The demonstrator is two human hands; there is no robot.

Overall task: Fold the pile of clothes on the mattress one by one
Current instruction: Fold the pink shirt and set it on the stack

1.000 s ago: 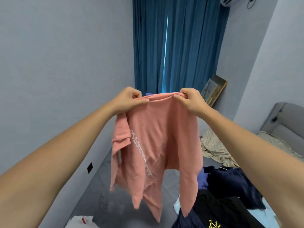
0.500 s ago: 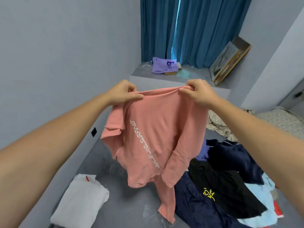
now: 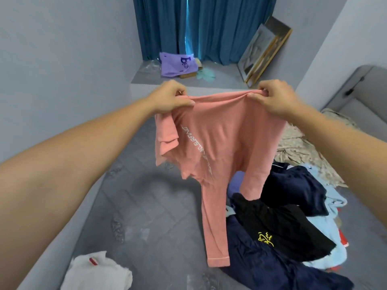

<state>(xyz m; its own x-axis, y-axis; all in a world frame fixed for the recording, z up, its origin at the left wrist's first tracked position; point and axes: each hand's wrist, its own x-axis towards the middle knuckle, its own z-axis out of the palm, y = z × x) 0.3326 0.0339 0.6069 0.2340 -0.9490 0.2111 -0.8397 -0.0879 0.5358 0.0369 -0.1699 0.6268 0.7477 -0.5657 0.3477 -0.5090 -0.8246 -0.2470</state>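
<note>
A: From the head camera, what are the 2 hands doing?

B: The left hand [image 3: 170, 97] and right hand [image 3: 274, 97] each pinch the top edge of a pink top [image 3: 219, 139], fingers curled round the cloth, holding it up above the grey mattress [image 3: 146, 206].

A: And the rest?

B: The pile of clothes [image 3: 289, 227] lies to the right; 1 white garment [image 3: 98, 271] lies at the lower left, apart from it.

A: How will the top handle?

B: Soft, light and limp, I'd judge: 1 sleeve dangles, another is bunched. Hold it by the shoulders, as now.
</note>
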